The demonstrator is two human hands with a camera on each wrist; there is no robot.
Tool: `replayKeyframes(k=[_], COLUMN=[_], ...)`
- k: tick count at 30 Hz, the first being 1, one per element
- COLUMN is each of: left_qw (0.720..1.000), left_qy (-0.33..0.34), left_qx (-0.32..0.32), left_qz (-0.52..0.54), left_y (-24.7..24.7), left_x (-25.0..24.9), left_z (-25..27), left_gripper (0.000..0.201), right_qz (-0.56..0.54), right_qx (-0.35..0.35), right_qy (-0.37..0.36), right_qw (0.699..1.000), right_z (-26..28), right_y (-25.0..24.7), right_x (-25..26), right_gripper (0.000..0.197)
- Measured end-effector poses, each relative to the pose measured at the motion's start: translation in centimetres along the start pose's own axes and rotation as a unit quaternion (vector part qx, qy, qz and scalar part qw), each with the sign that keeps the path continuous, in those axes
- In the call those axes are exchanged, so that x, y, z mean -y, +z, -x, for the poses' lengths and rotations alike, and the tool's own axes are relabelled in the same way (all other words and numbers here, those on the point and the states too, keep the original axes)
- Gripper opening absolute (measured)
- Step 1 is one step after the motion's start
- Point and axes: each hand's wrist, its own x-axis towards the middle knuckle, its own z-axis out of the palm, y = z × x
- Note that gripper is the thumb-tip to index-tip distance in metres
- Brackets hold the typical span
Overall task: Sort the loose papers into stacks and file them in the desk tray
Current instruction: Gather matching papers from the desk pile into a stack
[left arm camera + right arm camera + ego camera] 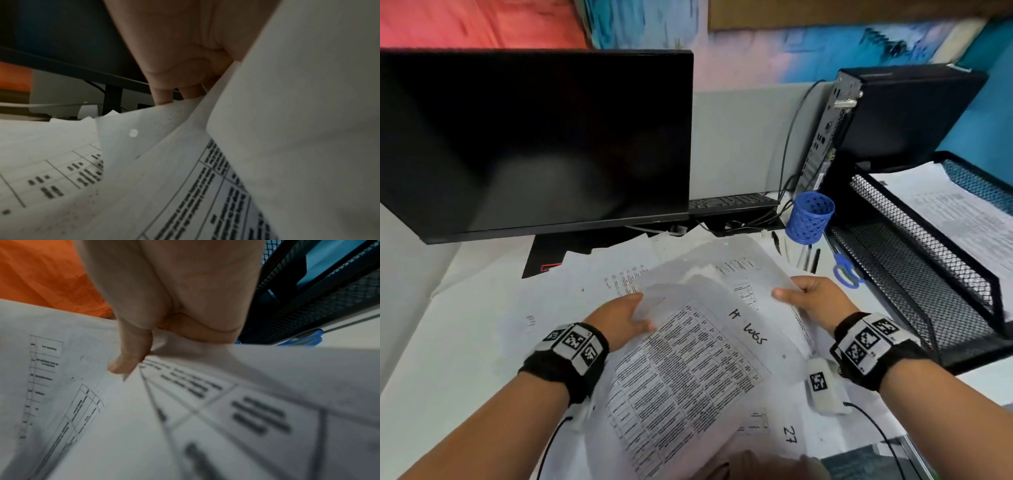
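Both my hands hold a loose bundle of printed sheets (709,329) above the desk. My left hand (633,315) grips the bundle's left edge, thumb on top; in the left wrist view its fingers (164,95) curl under lifted sheets (185,170). My right hand (801,294) pinches the right edge; in the right wrist view the thumb (127,360) presses on the printed tables (205,402). More loose papers (585,284) lie spread on the desk beneath. The black mesh desk tray (914,260) stands at the right, its upper tier holding papers (955,212).
A black monitor (534,144) stands at the back left, a computer case (893,113) at the back right. A blue pen cup (810,217), pens (808,257) and blue scissors (844,270) lie between the papers and the tray. A keyboard (732,202) sits behind.
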Motion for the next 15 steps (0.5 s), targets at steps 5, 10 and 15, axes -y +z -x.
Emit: replayKeyframes(k=[5, 10, 15], left_qw=[1.0, 0.989, 0.923], left_qy=[0.01, -0.021, -0.098], left_qx=[0.003, -0.06, -0.17], left_qz=[0.018, 0.135, 0.331], left_y=[-0.1, -0.9, -1.8], left_x=[-1.2, -0.3, 1.9], left_z=[-0.1, 0.4, 1.3], left_gripper=[0.045, 0.029, 0.016], right_qz=[-0.018, -0.028, -0.035], right_qx=[-0.043, -0.182, -0.313], right_qy=[0.0, 0.012, -0.001], right_qw=[0.999, 0.983, 0.949], right_z=[0.2, 0.6, 2.3], right_y=[-0.1, -4.0, -9.0], right_x=[1.2, 2.6, 4.8], right_gripper=[0.025, 0.032, 0.025])
